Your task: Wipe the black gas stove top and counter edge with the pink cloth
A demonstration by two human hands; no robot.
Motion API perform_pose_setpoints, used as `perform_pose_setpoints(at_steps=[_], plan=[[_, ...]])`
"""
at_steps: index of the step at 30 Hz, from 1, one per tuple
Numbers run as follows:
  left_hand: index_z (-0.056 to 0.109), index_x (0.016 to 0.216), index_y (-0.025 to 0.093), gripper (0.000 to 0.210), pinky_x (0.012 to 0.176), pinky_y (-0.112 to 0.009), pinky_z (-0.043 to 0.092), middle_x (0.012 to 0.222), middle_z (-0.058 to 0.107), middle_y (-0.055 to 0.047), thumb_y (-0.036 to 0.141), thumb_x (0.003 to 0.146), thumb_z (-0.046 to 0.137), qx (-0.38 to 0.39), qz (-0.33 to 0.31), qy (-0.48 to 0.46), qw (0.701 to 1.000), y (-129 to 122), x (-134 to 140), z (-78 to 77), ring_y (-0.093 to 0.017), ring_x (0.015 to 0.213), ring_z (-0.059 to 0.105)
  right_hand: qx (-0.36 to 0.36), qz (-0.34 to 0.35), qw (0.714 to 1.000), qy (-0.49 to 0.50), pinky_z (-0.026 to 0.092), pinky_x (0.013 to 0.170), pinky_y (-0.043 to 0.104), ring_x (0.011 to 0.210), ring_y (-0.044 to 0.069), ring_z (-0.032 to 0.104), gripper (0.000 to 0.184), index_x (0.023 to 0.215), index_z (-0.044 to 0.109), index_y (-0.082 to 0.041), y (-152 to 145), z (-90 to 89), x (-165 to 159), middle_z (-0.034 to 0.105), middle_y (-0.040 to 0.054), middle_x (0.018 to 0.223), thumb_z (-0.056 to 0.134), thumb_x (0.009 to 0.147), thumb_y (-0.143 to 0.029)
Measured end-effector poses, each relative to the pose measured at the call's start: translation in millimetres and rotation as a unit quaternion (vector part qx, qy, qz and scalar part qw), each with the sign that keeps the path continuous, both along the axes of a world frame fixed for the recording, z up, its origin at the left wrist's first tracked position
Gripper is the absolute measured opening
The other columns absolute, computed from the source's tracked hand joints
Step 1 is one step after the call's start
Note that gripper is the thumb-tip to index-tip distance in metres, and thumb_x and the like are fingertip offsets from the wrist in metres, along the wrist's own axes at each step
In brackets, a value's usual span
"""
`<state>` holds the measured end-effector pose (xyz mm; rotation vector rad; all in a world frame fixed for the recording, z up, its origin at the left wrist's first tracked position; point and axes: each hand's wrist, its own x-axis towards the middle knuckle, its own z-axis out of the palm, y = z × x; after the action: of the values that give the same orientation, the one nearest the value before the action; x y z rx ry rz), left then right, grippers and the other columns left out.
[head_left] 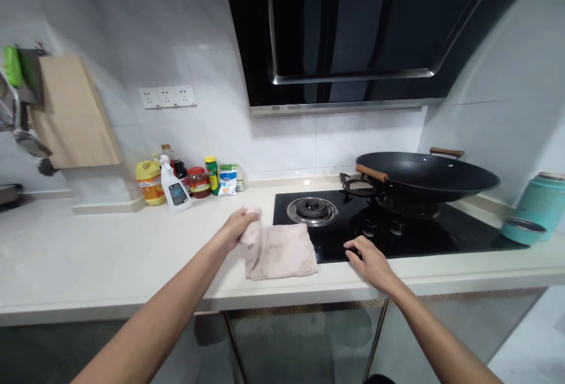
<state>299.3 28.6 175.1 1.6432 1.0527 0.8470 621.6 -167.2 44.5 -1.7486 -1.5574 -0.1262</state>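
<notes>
A pale pink cloth [286, 251] with grey smudges lies partly on the white counter and partly over the left front corner of the black gas hob [338, 240]. My left hand [238, 228] is closed on the cloth's left end and holds that end lifted and folded up. My right hand [368, 259] is above the hob's front edge, to the right of the cloth. Its fingers are loosely bent and apart, with nothing in them. Just beyond it are the hob's knobs [369, 228].
A big black wok [428, 175] rests on the right burner, its wooden handle [371, 173] pointing left. A white spray bottle [175, 187], jars and packets stand by the wall. The range hood [344, 31] overhangs the hob. A turquoise container [541, 204] stands at the right.
</notes>
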Motion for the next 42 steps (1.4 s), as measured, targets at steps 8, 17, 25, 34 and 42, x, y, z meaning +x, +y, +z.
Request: perform_pose_setpoints(at_steps=[8, 17, 25, 34, 42], plan=[[0.047, 0.14, 0.021, 0.051, 0.086, -0.038, 0.059, 0.138, 0.061, -0.016, 0.045, 0.096, 0.047, 0.173, -0.173, 0.152, 0.958, -40.3, 37.5, -29.2, -0.024, 0.106, 0.071, 0.007, 0.008, 1.0, 0.004, 0.048, 0.09, 0.038, 0.098, 0.023, 0.06, 0.024, 0.098, 0.066, -0.024, -3.7, 4.0, -2.5, 0.064, 0.0058, 0.099, 0.046, 0.094, -0.037], [0.056, 0.141, 0.019, 0.062, 0.124, -0.06, 0.011, 0.163, 0.038, -0.016, 0.053, 0.089, 0.056, 0.268, -0.164, 0.331, 0.89, -41.6, 45.7, -57.4, -0.038, 0.153, 0.024, 0.016, 0.007, 1.0, -0.02, 0.048, 0.09, 0.039, 0.099, 0.024, 0.06, 0.025, 0.092, 0.067, -0.025, -3.5, -2.6, -1.7, 0.065, 0.0064, 0.098, 0.047, 0.096, -0.039], [0.018, 0.164, 0.023, 0.093, 0.122, -0.067, 0.0, 0.172, 0.005, -0.008, 0.079, 0.091, 0.025, 0.284, -0.269, 0.407, 0.825, -67.8, 111.0, -63.4, -0.036, 0.158, -0.002, 0.029, 0.002, 0.999, -0.037, 0.049, 0.087, 0.037, 0.095, 0.023, 0.062, 0.026, 0.09, 0.07, -0.027, -3.6, -8.9, 3.1, 0.067, 0.0051, 0.096, 0.05, 0.095, -0.043], [0.025, 0.158, 0.048, 0.074, 0.118, -0.073, -0.004, 0.173, 0.001, 0.003, 0.079, 0.092, 0.015, 0.24, -0.267, 0.388, 0.849, -25.5, 81.0, -67.7, -0.036, 0.158, -0.004, 0.015, -0.007, 0.999, -0.028, 0.048, 0.089, 0.035, 0.098, 0.023, 0.063, 0.033, 0.087, 0.071, -0.027, -3.2, -15.4, 13.7, 0.069, 0.0046, 0.099, 0.049, 0.094, -0.05], [0.011, 0.165, 0.028, 0.073, 0.122, -0.065, 0.007, 0.172, 0.012, -0.005, 0.06, 0.1, 0.022, 0.222, -0.127, 0.448, 0.857, 11.3, -22.7, -66.7, -0.038, 0.157, 0.002, 0.014, -0.025, 0.998, -0.056, 0.047, 0.09, 0.036, 0.099, 0.024, 0.063, 0.033, 0.089, 0.071, -0.026, -6.0, -16.6, 12.5, 0.07, 0.0045, 0.099, 0.048, 0.093, -0.051]])
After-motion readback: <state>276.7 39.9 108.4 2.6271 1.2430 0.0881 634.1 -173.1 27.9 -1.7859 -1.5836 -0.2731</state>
